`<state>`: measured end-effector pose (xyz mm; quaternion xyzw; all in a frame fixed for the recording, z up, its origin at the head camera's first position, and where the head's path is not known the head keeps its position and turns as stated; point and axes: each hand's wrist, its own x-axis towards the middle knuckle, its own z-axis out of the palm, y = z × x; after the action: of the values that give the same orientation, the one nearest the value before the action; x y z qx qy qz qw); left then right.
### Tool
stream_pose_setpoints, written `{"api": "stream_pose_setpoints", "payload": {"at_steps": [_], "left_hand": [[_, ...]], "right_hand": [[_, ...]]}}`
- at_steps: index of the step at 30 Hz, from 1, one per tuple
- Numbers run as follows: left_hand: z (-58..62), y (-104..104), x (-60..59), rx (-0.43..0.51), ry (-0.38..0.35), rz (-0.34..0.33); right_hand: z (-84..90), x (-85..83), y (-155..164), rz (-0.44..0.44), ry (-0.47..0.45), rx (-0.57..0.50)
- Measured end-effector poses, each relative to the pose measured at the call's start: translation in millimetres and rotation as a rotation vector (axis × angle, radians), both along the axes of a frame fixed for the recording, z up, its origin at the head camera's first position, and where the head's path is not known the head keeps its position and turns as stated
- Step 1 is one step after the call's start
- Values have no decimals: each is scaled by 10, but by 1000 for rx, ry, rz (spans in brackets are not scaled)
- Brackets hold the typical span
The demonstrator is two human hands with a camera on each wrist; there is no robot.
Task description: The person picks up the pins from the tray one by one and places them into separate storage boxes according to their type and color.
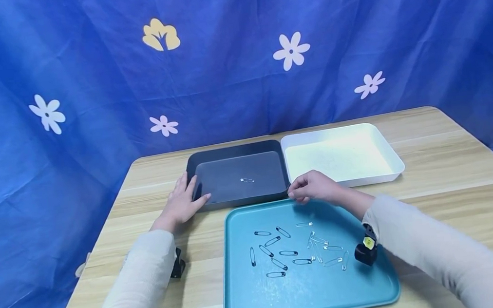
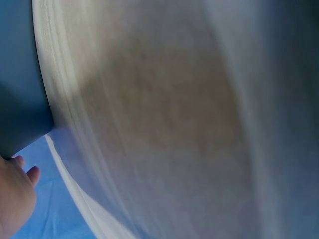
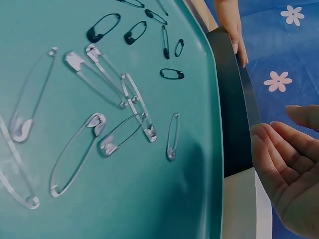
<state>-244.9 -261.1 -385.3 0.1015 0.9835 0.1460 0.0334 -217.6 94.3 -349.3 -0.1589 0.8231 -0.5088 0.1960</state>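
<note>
Nearer than R hand (image 1: 311, 186), loosely curled w/ thumb apart, 1 teal tray (image 1: 285, 300) held 9 blk safety pins (image 3: 94, 35), approx. 8 silver ones (image 3: 97, 122). Left sat 1 blk tray (image 1: 230, 171) w/ 1 lone silver pin (image 1: 247, 180), L hand (image 1: 181, 202) splayed on it; right, 1 white tray (image 1: 338, 152).

A person's left hand (image 2: 15, 199) is touching a dark tray (image 2: 20, 69) near its corner, two fingertips (image 2: 33, 175) showing, while the tray is sitting by the edge of a blurred, wood-grained desk (image 2: 154, 99), blue cloth (image 2: 52, 186) showing beyond.
</note>
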Motion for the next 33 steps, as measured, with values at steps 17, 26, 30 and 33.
{"api": "stream_pose_setpoints", "payload": {"at_steps": [17, 26, 30, 33], "left_hand": [[25, 18, 5, -4, 5, 7], [9, 15, -1, -1, 11, 5], [5, 8, -4, 1, 14, 8], [1, 3, -3, -2, 14, 7]], "right_hand": [[-191, 88, 162, 106, 21, 94], [-229, 120, 200, 174, 62, 177], [-263, 128, 202, 197, 103, 221], [-289, 144, 184, 182, 137, 262]]}}
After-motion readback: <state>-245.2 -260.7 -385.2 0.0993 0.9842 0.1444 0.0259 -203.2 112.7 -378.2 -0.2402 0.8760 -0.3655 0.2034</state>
